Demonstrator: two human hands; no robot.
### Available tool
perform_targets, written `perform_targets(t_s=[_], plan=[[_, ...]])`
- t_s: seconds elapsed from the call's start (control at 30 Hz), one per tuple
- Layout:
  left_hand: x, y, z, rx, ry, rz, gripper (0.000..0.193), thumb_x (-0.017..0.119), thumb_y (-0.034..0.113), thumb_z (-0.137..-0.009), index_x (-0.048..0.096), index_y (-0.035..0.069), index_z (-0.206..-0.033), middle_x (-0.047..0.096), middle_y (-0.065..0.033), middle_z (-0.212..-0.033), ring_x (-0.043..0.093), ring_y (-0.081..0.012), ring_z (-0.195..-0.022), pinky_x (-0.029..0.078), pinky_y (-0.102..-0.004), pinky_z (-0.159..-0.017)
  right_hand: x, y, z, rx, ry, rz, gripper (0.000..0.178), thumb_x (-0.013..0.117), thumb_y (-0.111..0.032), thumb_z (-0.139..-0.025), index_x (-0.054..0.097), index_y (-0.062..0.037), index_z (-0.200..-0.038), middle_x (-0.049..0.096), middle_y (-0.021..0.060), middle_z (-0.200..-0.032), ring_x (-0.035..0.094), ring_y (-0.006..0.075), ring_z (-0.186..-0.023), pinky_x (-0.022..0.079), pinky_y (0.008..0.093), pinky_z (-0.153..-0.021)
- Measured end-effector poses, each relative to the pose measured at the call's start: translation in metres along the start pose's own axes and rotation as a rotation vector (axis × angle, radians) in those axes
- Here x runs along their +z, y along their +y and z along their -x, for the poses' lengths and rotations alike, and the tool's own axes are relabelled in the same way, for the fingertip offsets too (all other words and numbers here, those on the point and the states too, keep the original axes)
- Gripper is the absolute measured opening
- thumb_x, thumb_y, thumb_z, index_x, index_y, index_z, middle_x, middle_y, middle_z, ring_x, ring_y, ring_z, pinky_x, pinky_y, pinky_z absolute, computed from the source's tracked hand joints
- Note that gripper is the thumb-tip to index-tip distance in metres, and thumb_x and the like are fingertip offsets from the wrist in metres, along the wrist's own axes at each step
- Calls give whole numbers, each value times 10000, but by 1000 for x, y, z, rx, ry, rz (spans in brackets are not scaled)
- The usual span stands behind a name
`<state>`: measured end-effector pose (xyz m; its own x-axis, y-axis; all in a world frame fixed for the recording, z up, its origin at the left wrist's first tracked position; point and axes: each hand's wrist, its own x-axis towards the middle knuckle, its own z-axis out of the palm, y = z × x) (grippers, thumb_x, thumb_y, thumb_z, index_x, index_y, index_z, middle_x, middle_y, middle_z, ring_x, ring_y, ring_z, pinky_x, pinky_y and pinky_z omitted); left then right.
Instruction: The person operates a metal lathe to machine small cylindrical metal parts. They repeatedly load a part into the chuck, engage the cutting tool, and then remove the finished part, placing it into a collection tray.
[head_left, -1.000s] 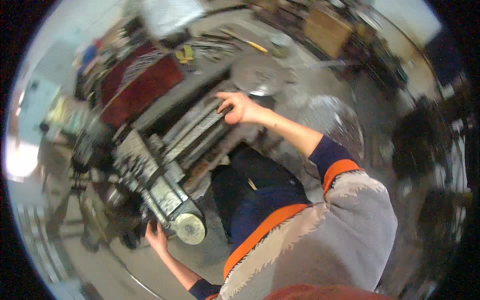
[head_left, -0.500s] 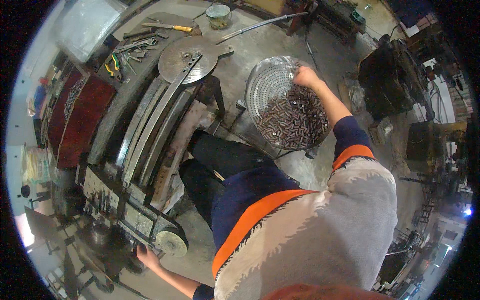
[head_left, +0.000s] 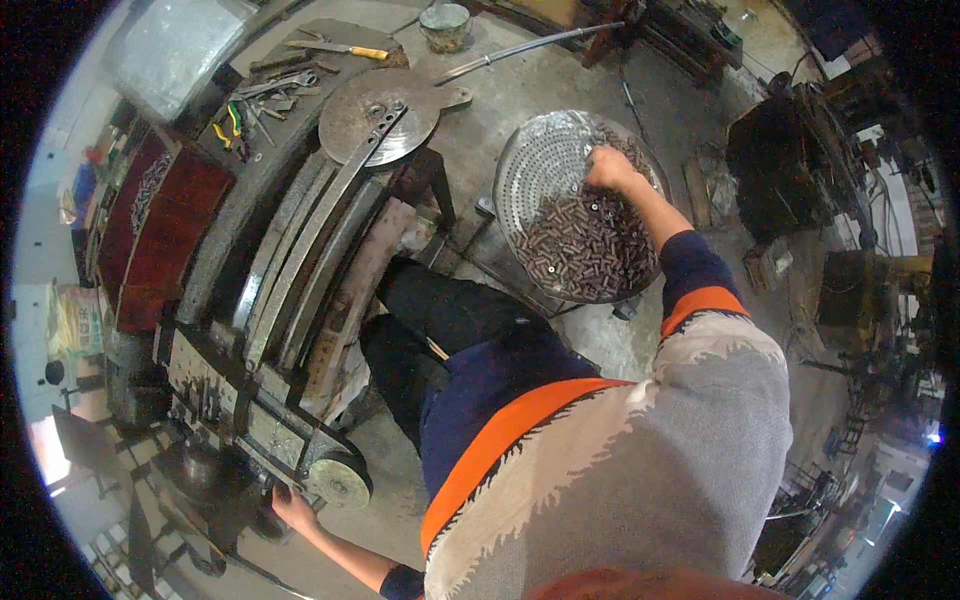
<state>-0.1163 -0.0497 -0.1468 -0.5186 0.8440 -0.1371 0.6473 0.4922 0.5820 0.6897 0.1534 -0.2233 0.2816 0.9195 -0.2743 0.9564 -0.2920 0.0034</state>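
Note:
My right hand (head_left: 610, 168) is over a round perforated metal basin (head_left: 540, 165), its fingers closed. A small shiny bit shows at its fingertips, too small to make out. Short brown metal cylinders (head_left: 585, 245), a heap of them, fill the near and right side of the basin. My left hand (head_left: 290, 507) is at the lower left, beside the near end of a long metal machine (head_left: 275, 425). Its fingers curl around a dark part there, which they largely hide. A round pulley-like disc (head_left: 340, 483) is just right of that hand.
A large flat disc with a long metal bar (head_left: 325, 225) tops the machine. Pliers (head_left: 232, 128), wrenches (head_left: 275, 83) and a yellow-handled tool (head_left: 368, 52) lie at the far left. A bucket (head_left: 445, 28) stands at the back; a red-brown box (head_left: 175, 235) is at left.
My right hand has shifted slightly within the basin, staying closed over the far part of the heap. The left hand stays by the machine's near end.

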Motion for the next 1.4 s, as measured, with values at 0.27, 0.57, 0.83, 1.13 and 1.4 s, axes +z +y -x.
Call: perform_targets(t_s=[0.27,0.57,0.83,1.13,1.4], plan=[[4,3,3,12,81,30,312,536,2,-795,506,-120,-1081,605,-176,-1016,573,-223,-914,425,-308,-819,35,18,-16,110,151,-276,372,596,-209,-570,656,-14,-880,538,186,-1025,526,328,-980,423,366,-859],[-24,25,17,-10,-104,174,306,546,74,-842,510,-101,-1090,608,-124,-938,569,-162,-823,449,-266,-746,-4,-45,6,-287,224,-838,427,534,-8,-608,625,-23,-1026,505,107,-1131,557,204,-926,451,292,-793],[-26,193,25,339,123,159,307,602,144,-806,574,-52,-1040,638,-108,-918,572,-123,-830,450,-260,-729,-128,-293,86,-1381,210,-1043,516,603,-381,-690,619,16,-1020,491,155,-1123,508,258,-1017,392,336,-876],[-5,258,35,472,-158,422,299,558,250,-851,617,-26,-751,592,-81,-589,547,-87,-561,432,-263,-519,-169,-436,186,-1950,70,-842,499,545,-69,-504,597,-2,-996,499,200,-1074,532,350,-975,432,350,-833],[-17,212,31,519,-94,399,293,534,255,-844,581,-24,-767,559,-113,-650,517,-167,-602,416,-331,-561,-178,-480,204,-1958,-104,-703,364,541,-46,-493,637,-16,-843,592,139,-891,578,303,-824,468,335,-746]])
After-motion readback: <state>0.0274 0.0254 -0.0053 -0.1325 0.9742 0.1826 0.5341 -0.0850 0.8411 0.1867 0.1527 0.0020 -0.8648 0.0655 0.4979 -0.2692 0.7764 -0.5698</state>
